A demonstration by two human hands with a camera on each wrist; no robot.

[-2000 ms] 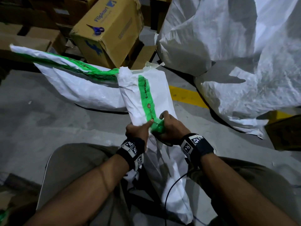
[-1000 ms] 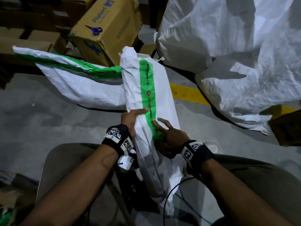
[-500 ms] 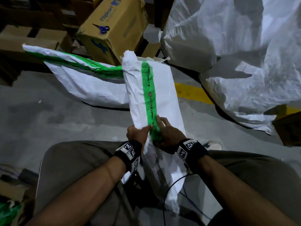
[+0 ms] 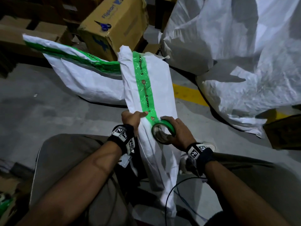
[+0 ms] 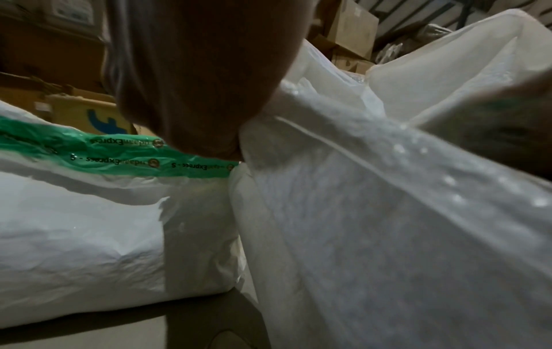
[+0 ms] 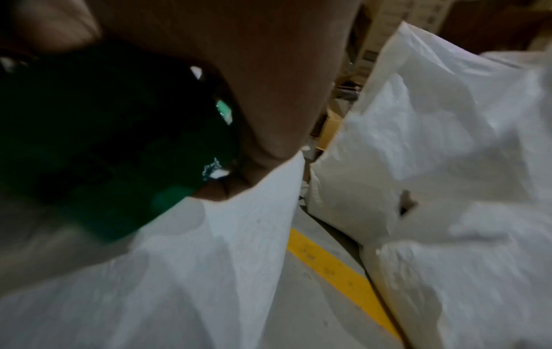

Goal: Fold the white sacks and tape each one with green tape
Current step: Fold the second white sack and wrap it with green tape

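A folded white sack stands tilted between my knees, with a strip of green tape running down its front. My left hand grips the sack's left edge, thumb pressing beside the tape. My right hand holds the green tape roll against the sack at the strip's lower end. In the right wrist view the roll shows dark under my palm. In the left wrist view the sack fills the right side.
A taped white sack lies on the grey floor behind, also visible as a sack in the left wrist view. A cardboard box with blue scissors stands beyond. Large white sacks pile at right, over a yellow floor line.
The right hand has drawn the tape roll down toward me, so the roll now shows in full and the green strip is longer. The left hand stays on the sack's left edge.
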